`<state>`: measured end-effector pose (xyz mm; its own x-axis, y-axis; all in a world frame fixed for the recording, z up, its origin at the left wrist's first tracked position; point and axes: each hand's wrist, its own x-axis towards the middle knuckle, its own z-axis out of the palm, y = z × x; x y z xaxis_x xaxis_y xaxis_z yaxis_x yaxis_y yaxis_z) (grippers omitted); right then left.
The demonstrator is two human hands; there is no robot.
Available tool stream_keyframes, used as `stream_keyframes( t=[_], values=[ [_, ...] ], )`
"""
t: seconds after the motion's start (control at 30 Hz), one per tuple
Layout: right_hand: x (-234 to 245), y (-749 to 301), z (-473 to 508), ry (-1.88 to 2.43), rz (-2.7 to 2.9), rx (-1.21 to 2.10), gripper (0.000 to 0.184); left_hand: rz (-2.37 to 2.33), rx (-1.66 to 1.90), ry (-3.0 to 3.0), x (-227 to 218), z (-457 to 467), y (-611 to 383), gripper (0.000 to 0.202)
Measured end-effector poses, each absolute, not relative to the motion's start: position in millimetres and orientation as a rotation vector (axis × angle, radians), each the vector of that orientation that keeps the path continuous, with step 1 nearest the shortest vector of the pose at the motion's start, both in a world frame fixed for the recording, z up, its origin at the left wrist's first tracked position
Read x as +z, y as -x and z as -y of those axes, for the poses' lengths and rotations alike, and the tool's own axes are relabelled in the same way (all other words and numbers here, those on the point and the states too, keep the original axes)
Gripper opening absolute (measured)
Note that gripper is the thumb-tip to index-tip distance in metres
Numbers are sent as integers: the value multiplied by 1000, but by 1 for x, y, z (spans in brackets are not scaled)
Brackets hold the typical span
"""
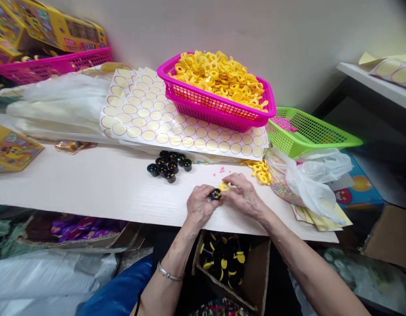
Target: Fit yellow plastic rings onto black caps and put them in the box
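My left hand [200, 202] grips a small black cup [215, 194] near the table's front edge, with colourful beads visible inside it. Between the fingers of my right hand [244, 195] is a yellow ring-shaped lid [224, 186], held right beside the cup's mouth. Whether lid and cup touch is hard to make out. Several more black cups [170, 166] with coloured bits inside stand grouped to the left, farther back on the table. Loose yellow lids [262, 171] lie in a small pile to the right of my right hand.
A pink basket [219, 105] heaped with yellow lids rests on sticker sheets [143, 113]. At right are a green basket [318, 131] and a bag of beads [284, 182]. Below the table edge, a cardboard box [264, 272] holds black cups with yellow lids.
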<state>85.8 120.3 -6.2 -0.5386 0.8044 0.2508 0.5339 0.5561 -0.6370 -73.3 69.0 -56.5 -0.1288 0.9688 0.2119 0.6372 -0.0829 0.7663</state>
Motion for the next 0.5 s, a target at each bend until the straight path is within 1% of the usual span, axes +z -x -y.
stream_keyframes(
  t=[0.17, 0.27, 0.37, 0.43, 0.5],
  values=[
    [-7, -62, -99, 1058, 2352, 689, 17, -1791, 1052, -1750, -57, -68, 73, 14],
    [-9, -66, -102, 1103, 2239, 638, 19, -1788, 1055, -1751, -55, -68, 73, 14],
    [-16, -80, -112, 1362, 2121, 526, 21, -1795, 1053, -1744, -54, -68, 74, 17],
    [-22, -91, -119, 1558, 2174, 492, 18, -1794, 1041, -1738, -54, -69, 75, 20],
    [-29, -98, -129, 1652, 2252, 491, 13, -1792, 1030, -1738, -55, -69, 75, 21]
  ],
)
